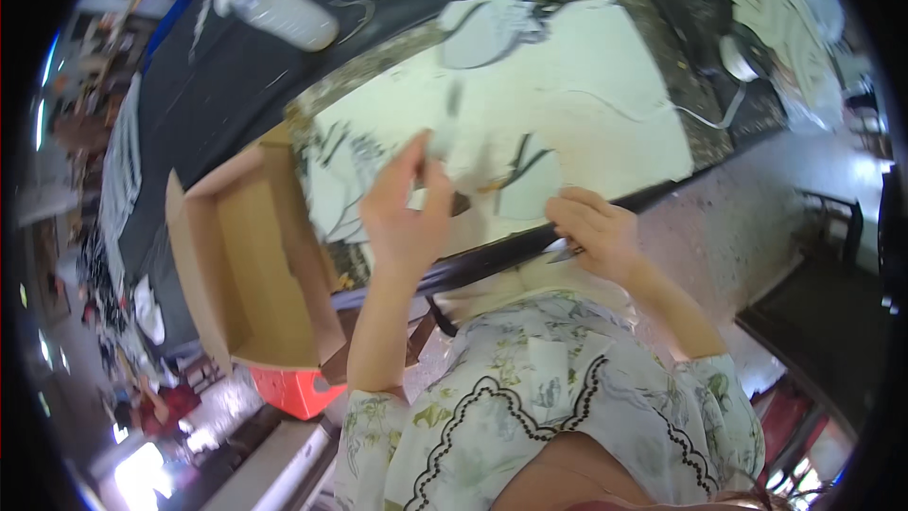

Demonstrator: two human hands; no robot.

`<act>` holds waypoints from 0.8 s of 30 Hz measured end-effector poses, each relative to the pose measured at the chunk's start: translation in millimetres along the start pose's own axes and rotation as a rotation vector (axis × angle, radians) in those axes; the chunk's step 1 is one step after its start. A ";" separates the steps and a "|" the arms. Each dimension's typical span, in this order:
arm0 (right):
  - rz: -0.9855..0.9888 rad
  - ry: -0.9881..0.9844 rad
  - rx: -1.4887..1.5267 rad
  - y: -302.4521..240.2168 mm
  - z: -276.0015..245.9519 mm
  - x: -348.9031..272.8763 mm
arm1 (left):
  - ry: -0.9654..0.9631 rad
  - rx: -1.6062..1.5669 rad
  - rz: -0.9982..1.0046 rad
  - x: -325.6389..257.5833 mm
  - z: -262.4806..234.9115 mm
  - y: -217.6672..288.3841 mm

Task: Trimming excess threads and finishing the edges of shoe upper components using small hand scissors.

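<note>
Dark worktable point(236, 85) fills the upper view; pale sheet material point(586, 123) lies spread flat across it, likely for cutting. Open cardboard box point(251, 265) sits at its 8 o'clock edge, within reach for scraps. Plastic bottle point(284, 9) at 11 o'clock. Left hand point(407, 218) pinches a cut piece's edge, lifting it. Right hand point(596, 237) is clenched round a small metal tool point(563, 249); kind unclear.

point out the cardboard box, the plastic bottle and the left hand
cardboard box point(248, 265), head view, inner floor
plastic bottle point(284, 11), head view, middle of its body
left hand point(407, 218), head view, back of the hand
</note>
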State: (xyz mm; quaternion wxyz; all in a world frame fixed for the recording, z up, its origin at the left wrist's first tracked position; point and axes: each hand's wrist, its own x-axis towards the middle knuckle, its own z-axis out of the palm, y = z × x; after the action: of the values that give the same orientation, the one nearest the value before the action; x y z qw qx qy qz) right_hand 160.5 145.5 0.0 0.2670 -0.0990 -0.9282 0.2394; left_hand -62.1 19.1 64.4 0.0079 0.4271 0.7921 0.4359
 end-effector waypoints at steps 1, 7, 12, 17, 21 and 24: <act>0.032 0.006 0.000 -1.1 -2.4 0.6 | 0.139 0.107 0.089 4.5 -21.6 -6.1; 0.217 0.058 0.224 19.9 -24.7 39.1 | 0.093 0.788 0.232 -34.0 -97.9 -72.6; 0.147 0.111 -0.011 72.3 -52.6 96.8 | 0.167 0.611 0.096 -52.0 -88.5 -66.5; 0.301 -0.157 -0.067 84.1 -40.1 97.2 | 0.142 0.382 -0.009 -46.9 -44.8 -71.7; 0.321 -0.235 -0.040 104.6 -31.6 87.1 | 0.179 0.592 0.126 -45.0 -34.3 -69.3; 0.365 -0.300 0.072 89.6 -24.2 110.7 | 0.187 0.491 0.281 -44.7 -16.7 -52.8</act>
State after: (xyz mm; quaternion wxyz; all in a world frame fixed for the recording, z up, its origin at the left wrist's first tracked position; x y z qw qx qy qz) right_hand 85.8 267.0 23.0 0.0819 -0.2190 -0.9151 0.3286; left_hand -75.4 -36.3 21.9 -0.2289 0.4797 0.8043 0.2656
